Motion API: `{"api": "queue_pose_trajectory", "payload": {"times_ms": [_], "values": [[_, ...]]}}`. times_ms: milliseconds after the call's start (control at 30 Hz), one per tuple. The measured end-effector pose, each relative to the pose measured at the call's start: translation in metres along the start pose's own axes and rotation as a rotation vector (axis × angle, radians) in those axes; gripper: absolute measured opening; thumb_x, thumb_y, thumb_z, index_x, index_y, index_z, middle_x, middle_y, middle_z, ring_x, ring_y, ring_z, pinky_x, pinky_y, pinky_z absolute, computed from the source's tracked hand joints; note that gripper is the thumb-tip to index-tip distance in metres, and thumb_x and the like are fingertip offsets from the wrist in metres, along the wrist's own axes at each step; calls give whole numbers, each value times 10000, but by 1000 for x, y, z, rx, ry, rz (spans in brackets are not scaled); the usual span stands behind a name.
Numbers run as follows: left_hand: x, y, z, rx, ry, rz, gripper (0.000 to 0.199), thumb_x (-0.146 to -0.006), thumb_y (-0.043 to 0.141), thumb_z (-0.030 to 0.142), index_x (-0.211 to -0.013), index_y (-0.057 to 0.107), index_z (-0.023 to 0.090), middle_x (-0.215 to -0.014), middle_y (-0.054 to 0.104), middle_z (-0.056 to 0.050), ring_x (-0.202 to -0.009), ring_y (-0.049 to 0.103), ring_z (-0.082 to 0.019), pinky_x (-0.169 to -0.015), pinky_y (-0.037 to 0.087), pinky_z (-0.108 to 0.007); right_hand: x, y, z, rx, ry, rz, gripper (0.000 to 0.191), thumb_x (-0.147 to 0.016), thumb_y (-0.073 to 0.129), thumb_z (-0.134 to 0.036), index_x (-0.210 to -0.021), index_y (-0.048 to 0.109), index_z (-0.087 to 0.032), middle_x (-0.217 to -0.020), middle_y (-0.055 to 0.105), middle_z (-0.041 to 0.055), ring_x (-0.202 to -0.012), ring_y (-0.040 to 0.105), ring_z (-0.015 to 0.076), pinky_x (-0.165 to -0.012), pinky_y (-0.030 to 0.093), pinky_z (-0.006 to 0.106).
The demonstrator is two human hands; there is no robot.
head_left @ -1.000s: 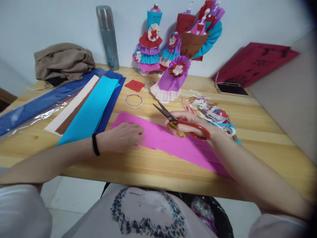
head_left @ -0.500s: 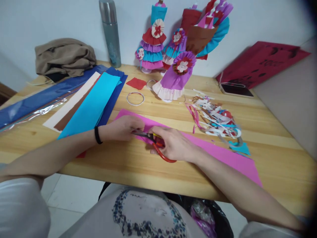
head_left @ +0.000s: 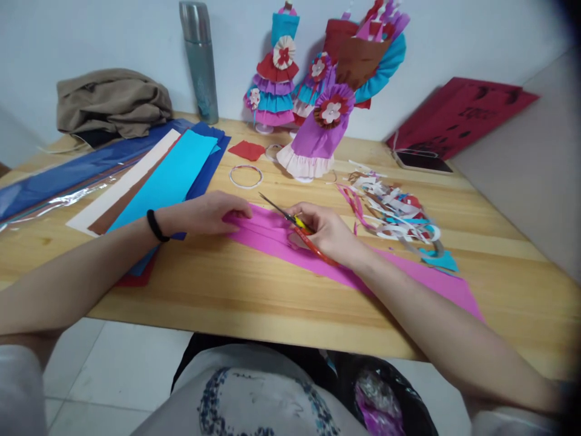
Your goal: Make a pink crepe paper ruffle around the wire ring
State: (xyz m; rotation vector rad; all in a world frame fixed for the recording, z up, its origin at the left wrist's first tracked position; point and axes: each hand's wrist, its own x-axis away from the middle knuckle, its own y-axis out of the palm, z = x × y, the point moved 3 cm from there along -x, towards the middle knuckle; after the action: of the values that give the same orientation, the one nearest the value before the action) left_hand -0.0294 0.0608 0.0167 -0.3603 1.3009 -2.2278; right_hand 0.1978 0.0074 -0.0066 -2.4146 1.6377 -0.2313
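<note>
A long strip of pink crepe paper [head_left: 426, 277] lies slantwise across the wooden table. Its left end is pinched in my left hand [head_left: 213, 213], which wears a black band at the wrist. My right hand [head_left: 331, 235] holds red-and-yellow-handled scissors [head_left: 311, 242] over the middle of the strip. Their blades point up and left, above the paper and clear of its edge. A lengthwise line, a fold or a cut, shows in the pink paper between my hands; I cannot tell which. The fingertips of my right hand are partly hidden.
Blue, brown and cream paper strips [head_left: 157, 188] lie at left by a brown cloth [head_left: 113, 104] and a flask [head_left: 200, 66]. Ruffled paper dresses [head_left: 318, 136] stand at the back. Paper scraps [head_left: 393, 209], a phone [head_left: 424, 162] and a red bag [head_left: 463, 118] are at right.
My left hand has moved left and up, away from the scissors. The scissors have turned, with their blades lifted off the paper's edge. More of the pink strip shows between my hands.
</note>
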Motion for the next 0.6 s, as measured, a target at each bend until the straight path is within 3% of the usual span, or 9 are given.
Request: {"api": "queue_pose_trajectory", "payload": {"times_ms": [133,267,367,500,600], "values": [[0,0,-17,110,-13,12,232,-845,532,296,-824,691,129,-769,709,-39,-694,601,-126,-653,425,-209,-1,-4,1,-37,78,12,371,-643,740,-291,-968,604,-173,-578,526,-78,-462,424,89,-443,322,213],[-4,1,-24,179,-82,45,322,-821,547,408,-684,634,130,-613,588,-4,-593,499,-110,-560,362,-209,1,-13,-6,60,32,-22,419,-668,780,-398,-980,608,-175,-696,580,-33,-541,479,108,-487,355,229],[-5,0,-24,228,-140,60,363,-814,545,455,-649,597,136,-589,510,14,-575,437,-99,-530,323,-208,9,-30,-20,306,-71,-39,435,-723,747,-500,-990,597,-190,-823,627,19,-682,578,178,-592,456,297],[-4,0,-23,251,-163,91,372,-817,531,451,-589,504,157,-566,411,36,-548,360,-84,-509,282,-210,29,-57,-33,717,-133,-164,525,-778,685,-553,-1137,613,-177,-1064,682,119,-939,651,312,-795,527,444],[-4,1,-23,266,-172,109,370,-812,524,453,-584,481,164,-572,402,37,-550,356,-85,-509,278,-213,47,-74,-29,867,-110,-207,504,-870,614,-464,-1302,609,-205,-1163,694,143,-1050,658,328,-881,530,446]]}}
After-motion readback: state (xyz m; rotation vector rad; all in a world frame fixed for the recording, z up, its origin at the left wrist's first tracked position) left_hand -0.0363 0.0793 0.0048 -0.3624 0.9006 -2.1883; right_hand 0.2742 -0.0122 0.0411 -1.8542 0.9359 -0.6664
